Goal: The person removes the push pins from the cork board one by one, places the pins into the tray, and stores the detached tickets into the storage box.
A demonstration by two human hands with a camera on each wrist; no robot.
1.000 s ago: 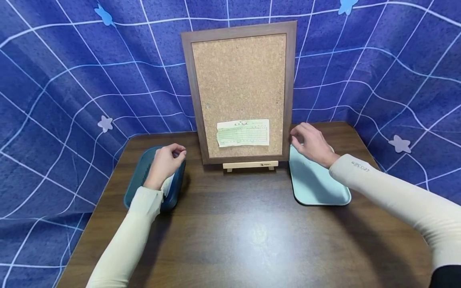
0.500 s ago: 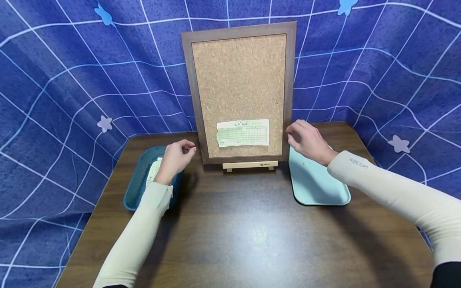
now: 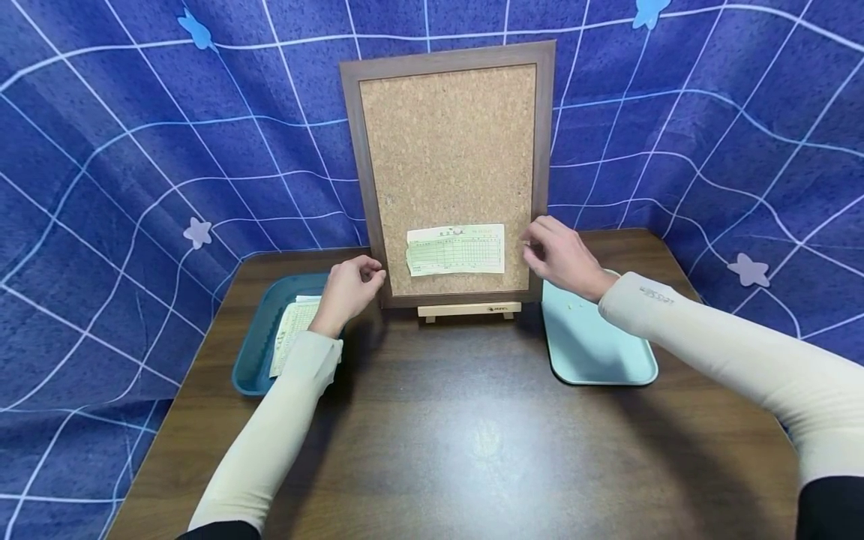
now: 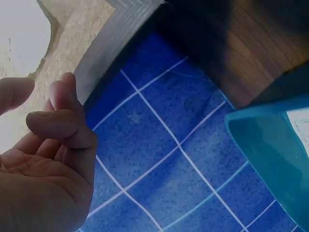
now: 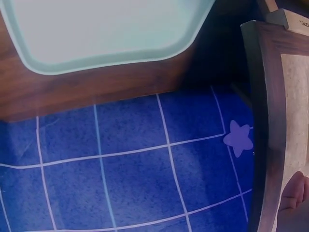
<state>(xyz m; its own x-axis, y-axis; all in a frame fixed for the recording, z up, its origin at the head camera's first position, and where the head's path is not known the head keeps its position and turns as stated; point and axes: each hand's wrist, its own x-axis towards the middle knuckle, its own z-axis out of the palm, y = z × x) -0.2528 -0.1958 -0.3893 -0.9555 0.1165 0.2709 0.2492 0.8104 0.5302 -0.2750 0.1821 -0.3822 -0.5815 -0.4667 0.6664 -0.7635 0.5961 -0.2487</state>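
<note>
A pale green printed slip [image 3: 455, 249] is on the lower part of a framed corkboard [image 3: 445, 150], with a small pale pin [image 3: 458, 231] at its top edge. My left hand [image 3: 352, 291] is beside the board's lower left frame, fingers loosely bent. In the left wrist view the thumb and fingers of the left hand [image 4: 58, 154] stand apart with nothing between them. My right hand [image 3: 562, 253] is in front of the right frame edge, its bent fingers to the right of the slip. Only some fingers of the right hand [image 5: 295, 195] show in the right wrist view, and I see nothing held.
A dark teal basket [image 3: 253, 352] at left holds several printed slips [image 3: 290, 334]. At right lies a light blue tray [image 3: 601, 352] with a few tiny pale bits [image 3: 572, 306]. The board stands on a small wooden easel [image 3: 469, 309]; a blue star-patterned curtain [image 3: 270, 150] hangs behind.
My left hand has moved right from above the basket to the board's left frame, uncovering the slips. My right hand has moved left and slightly up from the tray toward the slip on the board.
</note>
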